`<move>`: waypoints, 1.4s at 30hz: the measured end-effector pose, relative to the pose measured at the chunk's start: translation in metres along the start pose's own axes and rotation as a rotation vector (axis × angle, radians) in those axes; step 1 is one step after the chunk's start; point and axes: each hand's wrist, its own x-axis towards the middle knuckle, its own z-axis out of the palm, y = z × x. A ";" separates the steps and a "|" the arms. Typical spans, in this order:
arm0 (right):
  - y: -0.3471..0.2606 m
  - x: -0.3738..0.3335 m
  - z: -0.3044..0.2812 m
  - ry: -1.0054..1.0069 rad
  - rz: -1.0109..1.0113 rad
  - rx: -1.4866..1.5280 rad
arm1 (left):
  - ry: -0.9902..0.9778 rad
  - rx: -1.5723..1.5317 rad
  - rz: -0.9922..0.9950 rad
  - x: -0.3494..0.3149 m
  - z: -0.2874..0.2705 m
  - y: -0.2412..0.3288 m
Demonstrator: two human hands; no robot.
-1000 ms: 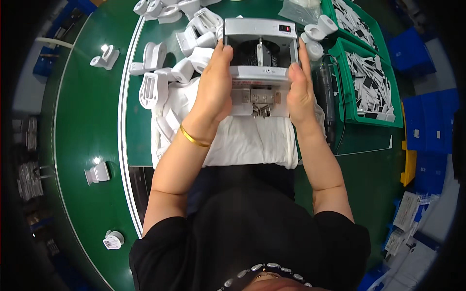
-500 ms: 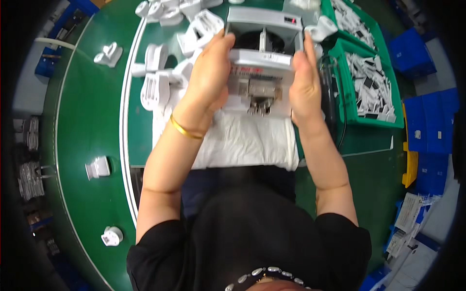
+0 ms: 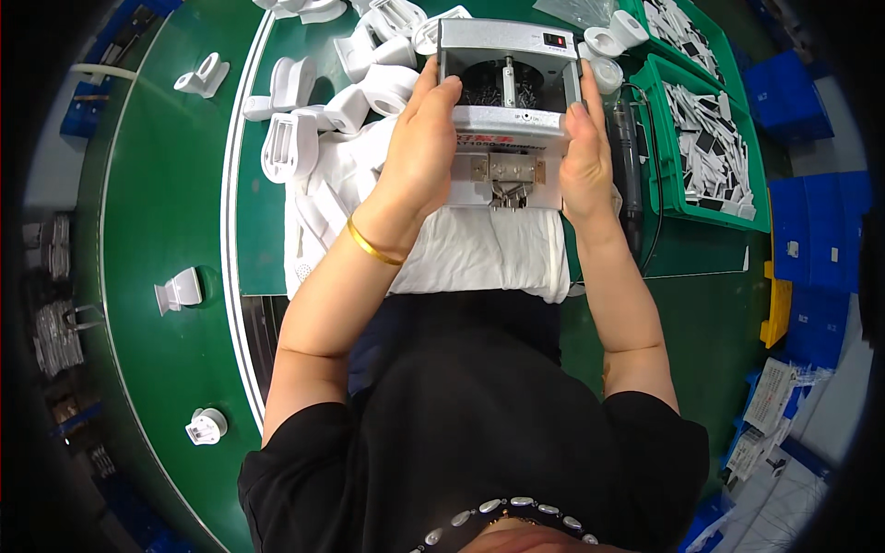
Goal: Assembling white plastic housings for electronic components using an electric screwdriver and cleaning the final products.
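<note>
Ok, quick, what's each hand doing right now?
Left hand: closed on the left side of the grey machine, holding it.
Right hand: closed on its right side, holding the same machine.

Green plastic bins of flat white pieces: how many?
2: one rectangular green plastic bin right of the right hand, another bin beyond it, cut off by the top edge. More may lie out of frame.

Device point(image 3: 507, 123) silver-grey; cloth point(image 3: 498, 247) wht; bins point(image 3: 719, 217) grn; bracelet point(image 3: 369, 246) gold; shirt point(image 3: 489, 396) blk.
</note>
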 end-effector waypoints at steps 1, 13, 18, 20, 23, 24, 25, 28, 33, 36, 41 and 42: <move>0.004 0.003 -0.002 -0.002 0.002 0.001 | 0.003 0.000 0.001 0.005 -0.003 -0.004; 0.003 0.018 -0.014 0.098 -0.016 -0.242 | 0.038 0.950 0.407 -0.027 -0.046 0.018; -0.048 -0.009 -0.094 0.318 -0.072 -0.662 | -0.032 1.524 0.467 -0.092 -0.117 0.045; -0.061 -0.010 -0.141 0.374 0.056 -1.101 | -0.023 1.720 0.435 -0.104 -0.136 0.029; -0.034 -0.006 -0.179 0.319 0.137 -1.578 | 0.117 1.937 0.412 -0.115 -0.142 0.011; -0.031 -0.007 -0.174 0.329 0.182 -1.633 | 0.211 1.960 0.450 -0.114 -0.147 0.009; -0.030 -0.007 -0.171 0.340 0.228 -1.687 | 0.213 1.961 0.453 -0.115 -0.151 0.010; -0.050 0.004 -0.185 0.245 0.435 -1.674 | 0.155 1.698 0.433 -0.110 -0.156 0.014; -0.049 0.003 -0.174 0.365 -0.052 -1.671 | 0.068 1.109 0.306 -0.154 -0.127 0.037; -0.066 -0.010 -0.120 0.266 0.153 -1.361 | -0.176 0.968 0.310 -0.180 -0.095 0.028; -0.035 -0.021 -0.124 0.083 0.261 -1.670 | -0.314 0.874 0.404 -0.161 -0.072 -0.044; -0.028 -0.020 -0.126 0.068 0.352 -1.697 | -0.300 0.878 0.400 -0.159 -0.070 -0.056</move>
